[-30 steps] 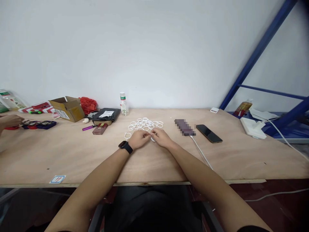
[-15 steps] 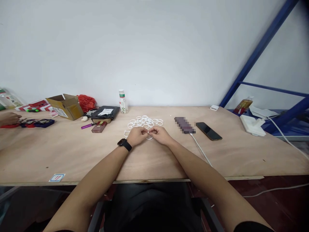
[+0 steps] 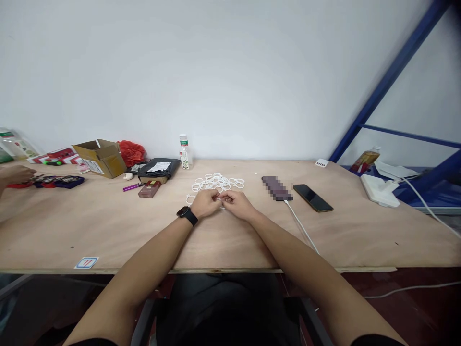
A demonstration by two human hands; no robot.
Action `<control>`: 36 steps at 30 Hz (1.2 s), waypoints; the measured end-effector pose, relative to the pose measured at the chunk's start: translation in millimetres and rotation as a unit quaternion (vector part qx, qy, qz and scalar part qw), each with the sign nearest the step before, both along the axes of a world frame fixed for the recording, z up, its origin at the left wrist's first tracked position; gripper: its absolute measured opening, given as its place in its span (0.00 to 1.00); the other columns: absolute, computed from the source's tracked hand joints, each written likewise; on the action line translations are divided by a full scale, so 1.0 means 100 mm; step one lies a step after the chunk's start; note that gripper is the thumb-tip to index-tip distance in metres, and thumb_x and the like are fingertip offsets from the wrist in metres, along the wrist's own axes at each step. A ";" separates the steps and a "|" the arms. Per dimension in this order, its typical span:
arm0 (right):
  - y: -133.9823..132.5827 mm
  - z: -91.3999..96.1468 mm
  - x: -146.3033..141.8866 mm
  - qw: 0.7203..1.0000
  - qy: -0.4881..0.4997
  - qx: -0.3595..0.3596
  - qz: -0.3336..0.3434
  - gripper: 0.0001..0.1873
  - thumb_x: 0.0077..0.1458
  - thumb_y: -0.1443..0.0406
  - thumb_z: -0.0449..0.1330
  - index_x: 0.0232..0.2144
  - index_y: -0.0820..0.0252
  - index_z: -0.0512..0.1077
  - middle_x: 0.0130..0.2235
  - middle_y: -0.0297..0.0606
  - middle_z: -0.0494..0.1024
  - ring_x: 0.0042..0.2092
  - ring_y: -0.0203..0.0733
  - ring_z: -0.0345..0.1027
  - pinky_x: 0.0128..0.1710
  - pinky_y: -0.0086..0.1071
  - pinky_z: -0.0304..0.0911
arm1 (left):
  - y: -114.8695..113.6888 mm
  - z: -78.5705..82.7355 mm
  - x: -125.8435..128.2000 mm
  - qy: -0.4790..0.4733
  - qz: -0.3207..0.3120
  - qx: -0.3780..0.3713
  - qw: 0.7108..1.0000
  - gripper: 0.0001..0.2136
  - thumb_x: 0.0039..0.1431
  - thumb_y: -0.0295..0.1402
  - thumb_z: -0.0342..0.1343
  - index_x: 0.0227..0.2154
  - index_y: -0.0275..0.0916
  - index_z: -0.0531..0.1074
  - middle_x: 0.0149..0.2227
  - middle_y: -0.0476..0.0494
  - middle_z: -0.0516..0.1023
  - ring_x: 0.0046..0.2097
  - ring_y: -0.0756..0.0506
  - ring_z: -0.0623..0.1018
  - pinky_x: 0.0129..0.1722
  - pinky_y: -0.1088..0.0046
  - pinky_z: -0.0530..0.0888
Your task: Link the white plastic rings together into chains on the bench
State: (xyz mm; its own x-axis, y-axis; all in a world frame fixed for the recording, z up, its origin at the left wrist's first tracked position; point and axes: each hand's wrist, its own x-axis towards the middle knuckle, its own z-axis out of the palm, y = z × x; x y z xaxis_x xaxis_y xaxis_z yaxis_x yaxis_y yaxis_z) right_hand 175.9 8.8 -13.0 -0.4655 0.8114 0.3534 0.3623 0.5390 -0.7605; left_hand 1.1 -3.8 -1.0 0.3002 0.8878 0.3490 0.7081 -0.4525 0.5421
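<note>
Pale wood-grained tabletop (image 3: pixel 144 235) meets a plain off-white wall (image 3: pixel 230 86). From my remote seat I see the bare left hand (image 3: pixel 206 203) and bare right hand (image 3: pixel 237 204) almost touching, fingers curled and narrowed to a pinch on one thin, circular white ring (image 3: pixel 222 208) — mostly hidden by them, its near edge showing just below the fingertips. Beyond the fingers, near them, lies a loose pile of similar white rings (image 3: pixel 216 182).
</note>
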 end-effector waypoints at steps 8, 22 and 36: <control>0.09 -0.06 0.06 0.999 0.002 0.012 -0.029 0.15 0.54 0.62 0.58 0.45 0.59 0.74 0.36 0.36 0.78 0.32 0.35 0.69 0.36 0.29 0.64 | 0.04 0.02 -0.05 0.012 0.042 -0.023 0.999 0.12 0.53 0.30 0.48 0.37 0.39 0.75 0.27 0.49 0.77 0.31 0.47 0.74 0.32 0.73 0.68; 0.38 -0.10 0.33 0.966 -0.202 0.027 -0.162 0.22 0.57 0.65 0.56 0.54 0.60 0.69 0.57 0.44 0.69 0.58 0.46 0.62 0.57 0.37 0.57 | 0.10 0.06 -0.24 0.208 0.101 -0.041 0.972 0.12 0.51 0.38 0.54 0.36 0.44 0.79 0.42 0.42 0.78 0.49 0.38 0.72 0.49 0.62 0.65; 0.41 -0.08 0.32 0.954 -0.249 0.006 -0.170 0.29 0.58 0.63 0.55 0.62 0.60 0.59 0.63 0.46 0.62 0.63 0.49 0.56 0.60 0.40 0.54 | 0.11 0.06 -0.31 0.241 0.159 -0.094 0.953 0.09 0.50 0.38 0.53 0.29 0.42 0.76 0.39 0.41 0.80 0.44 0.38 0.76 0.43 0.63 0.68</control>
